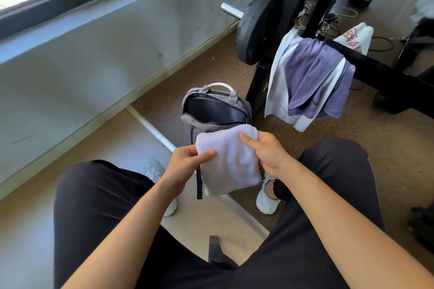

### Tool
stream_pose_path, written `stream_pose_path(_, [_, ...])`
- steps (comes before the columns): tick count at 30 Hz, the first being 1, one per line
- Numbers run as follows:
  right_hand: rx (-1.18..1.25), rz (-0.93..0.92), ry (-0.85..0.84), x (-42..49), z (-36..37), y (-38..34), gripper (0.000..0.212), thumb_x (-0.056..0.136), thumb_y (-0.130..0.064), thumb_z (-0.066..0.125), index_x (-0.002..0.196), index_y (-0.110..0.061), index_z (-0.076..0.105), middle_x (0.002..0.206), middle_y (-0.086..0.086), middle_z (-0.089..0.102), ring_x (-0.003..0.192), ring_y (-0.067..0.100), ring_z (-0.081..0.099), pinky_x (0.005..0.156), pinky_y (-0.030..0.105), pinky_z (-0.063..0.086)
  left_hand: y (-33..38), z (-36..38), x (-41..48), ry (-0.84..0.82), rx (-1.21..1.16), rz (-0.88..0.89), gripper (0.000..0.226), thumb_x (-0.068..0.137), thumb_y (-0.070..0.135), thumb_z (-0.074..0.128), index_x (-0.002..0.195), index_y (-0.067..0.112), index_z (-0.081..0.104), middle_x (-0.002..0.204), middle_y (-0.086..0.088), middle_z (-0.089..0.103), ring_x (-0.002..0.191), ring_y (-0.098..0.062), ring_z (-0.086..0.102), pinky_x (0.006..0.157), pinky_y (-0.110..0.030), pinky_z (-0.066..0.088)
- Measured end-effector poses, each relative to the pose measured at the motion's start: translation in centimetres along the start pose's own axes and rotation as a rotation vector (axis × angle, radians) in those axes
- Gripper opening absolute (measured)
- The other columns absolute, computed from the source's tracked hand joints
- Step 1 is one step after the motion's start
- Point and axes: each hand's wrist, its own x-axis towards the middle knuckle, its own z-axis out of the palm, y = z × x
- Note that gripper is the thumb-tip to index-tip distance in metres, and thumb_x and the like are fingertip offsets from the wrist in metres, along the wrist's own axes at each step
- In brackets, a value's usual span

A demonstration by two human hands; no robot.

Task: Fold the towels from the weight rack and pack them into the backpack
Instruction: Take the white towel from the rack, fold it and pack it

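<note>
Left hand pinches the left edge of a folded white terry towel, thumb on top, other fingers curled underneath. The towel is held in the air between the knees, just in front of and partly covering an open grey fabric backpack standing upright on the brown floor. Right hand pinches the towel's right edge, thumb on top, fingers tucked behind the cloth. Further right, a black metal weight rack has a round black weight plate on it. A purple towel lies over a pale grey towel, both draped over the rack's bar.
</note>
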Motion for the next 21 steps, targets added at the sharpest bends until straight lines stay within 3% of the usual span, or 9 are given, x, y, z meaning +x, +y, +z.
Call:
stream_pose_path(2, [-0.107, 0.043, -0.015, 0.0, -0.3, 0.1, 0.026, 0.099, -0.020, 0.063, 0.113, 0.000, 0.071, 0.108, 0.017, 0.075, 0.107, 0.035, 0.070, 0.093, 0.043, 0.057, 0.1, 0.0, -0.1, 0.075, 0.013, 0.037, 0.019, 0.088, 0.022, 0.079, 0.095, 0.004, 0.080, 0.096, -0.015, 0.080, 0.084, -0.017, 0.073, 0.082, -0.034, 0.059])
stream_pose_path(4, [-0.210, 0.080, -0.001, 0.1, -0.5, 0.2, 0.031, 0.097, -0.020, 0.065, 0.124, -0.003, 0.065, 0.119, 0.017, 0.072, 0.112, 0.034, 0.067, 0.096, 0.046, 0.055, 0.0, -0.1, 0.0, 0.139, 0.043, 0.071, 0.022, 0.089, 0.025, 0.079, 0.093, 0.004, 0.080, 0.094, -0.017, 0.079, 0.081, -0.017, 0.071, 0.079, -0.036, 0.057])
stream_pose_path(6, [-0.206, 0.090, 0.020, 0.2, -0.6, 0.1, 0.058, 0.094, -0.017, 0.070, 0.147, -0.015, 0.045, 0.135, 0.014, 0.063, 0.121, 0.028, 0.061, 0.096, 0.039, 0.051, -0.4, -0.2, 0.2, 0.190, 0.101, 0.092, 0.027, 0.090, 0.030, 0.079, 0.090, 0.003, 0.078, 0.092, -0.019, 0.077, 0.078, -0.018, 0.070, 0.077, -0.045, 0.058])
stream_pose_path(8, [-0.161, 0.036, -0.035, 0.2, -0.9, 0.1, 0.078, 0.091, -0.009, 0.072, 0.156, -0.025, 0.030, 0.131, 0.014, 0.065, 0.121, 0.024, 0.062, 0.093, 0.031, 0.049, -0.9, -0.5, 0.7, 0.254, 0.222, 0.125, 0.031, 0.088, 0.040, 0.079, 0.088, 0.010, 0.076, 0.088, -0.015, 0.076, 0.076, -0.023, 0.071, 0.077, -0.053, 0.058])
stream_pose_path(10, [-0.247, -0.033, -0.128, 0.2, -1.1, 0.2, 0.078, 0.088, -0.005, 0.075, 0.152, -0.029, 0.038, 0.123, 0.011, 0.071, 0.117, 0.022, 0.066, 0.099, 0.036, 0.053, -1.3, -0.8, 1.1, 0.343, 0.344, 0.150, 0.034, 0.080, 0.050, 0.081, 0.091, 0.020, 0.070, 0.081, -0.007, 0.075, 0.078, -0.026, 0.071, 0.074, -0.052, 0.058])
stream_pose_path(12, [-0.392, -0.095, -0.152, 0.0, -1.0, 0.2, 0.077, 0.084, -0.006, 0.079, 0.149, -0.029, 0.045, 0.127, 0.004, 0.068, 0.119, 0.018, 0.064, 0.104, 0.041, 0.052, -1.0, -1.2, 1.2, 0.383, 0.345, 0.181, 0.042, 0.076, 0.043, 0.087, 0.101, 0.026, 0.058, 0.077, -0.003, 0.073, 0.077, -0.023, 0.069, 0.071, -0.042, 0.056])
stream_pose_path(14, [-0.494, -0.155, -0.124, -0.2, -0.7, 0.0, 0.077, 0.082, -0.007, 0.081, 0.148, -0.026, 0.048, 0.139, -0.003, 0.059, 0.127, 0.013, 0.055, 0.107, 0.034, 0.048, -0.6, -1.8, 1.4, 0.287, 0.354, 0.251, 0.056, 0.074, 0.027, 0.092, 0.113, 0.032, 0.052, 0.081, -0.004, 0.071, 0.074, -0.019, 0.065, 0.069, -0.030, 0.053])
stream_pose_path(17, [-0.605, -0.207, -0.073, -0.2, -0.4, -0.1, 0.075, 0.080, -0.007, 0.082, 0.147, -0.021, 0.050, 0.145, -0.005, 0.053, 0.128, 0.006, 0.046, 0.104, 0.026, 0.039, -0.7, -2.6, 1.5, 0.098, 0.597, 0.353, 0.080, 0.069, 0.021, 0.094, 0.134, 0.039, 0.052, 0.090, 0.003, 0.064, 0.077, -0.009, 0.059, 0.067, -0.015, 0.049])
stream_pose_path(21, [-0.778, -0.192, -0.042, -0.1, -0.5, 0.5, 0.071, 0.078, -0.016, 0.083, 0.143, -0.024, 0.054, 0.140, -0.003, 0.058, 0.127, 0.015, 0.050, 0.104, 0.032, 0.042, -1.0, -2.1, 1.3, 0.053, 0.816, 0.368, 0.071, 0.069, 0.022, 0.090, 0.133, 0.033, 0.061, 0.089, 0.024, 0.058, 0.077, 0.002, 0.056, 0.070, -0.022, 0.043])
